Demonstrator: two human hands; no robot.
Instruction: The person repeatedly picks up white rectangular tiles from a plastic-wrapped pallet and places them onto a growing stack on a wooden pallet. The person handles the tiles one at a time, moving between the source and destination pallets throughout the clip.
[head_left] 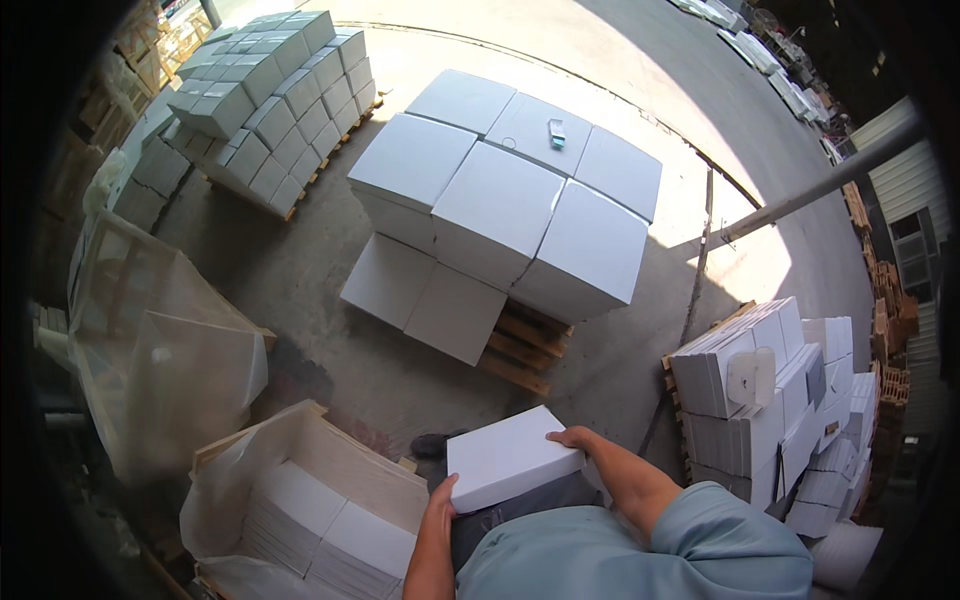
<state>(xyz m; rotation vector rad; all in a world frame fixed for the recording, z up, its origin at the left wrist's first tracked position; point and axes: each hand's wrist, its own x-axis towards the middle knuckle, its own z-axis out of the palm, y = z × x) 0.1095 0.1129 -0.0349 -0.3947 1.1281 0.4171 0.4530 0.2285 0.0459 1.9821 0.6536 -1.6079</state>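
Note:
In front of my body I carry a thick, flat white slab [512,455] with both hands; whether it is one piece or a stack of boards I cannot tell. My left hand [446,494] grips its near left end, most fingers hidden beneath. My right hand [570,438] is closed on the right edge, thumb on top. Just to my left stands an open wooden crate [322,442] lined with clear plastic. Inside it lie stacks of thin white boards [296,498]. Ahead is a wooden pallet [522,352] bearing large white blocks [497,205], with a lower layer [425,297] at its near side.
A small white-and-teal packet [556,134] lies on the blocks. Another loaded pallet [270,120] stands far left, and a plastic-covered crate [165,350] nearer left. White board stacks [750,400] stand on a pallet to the right. A slanting grey post [820,190] rises beyond them.

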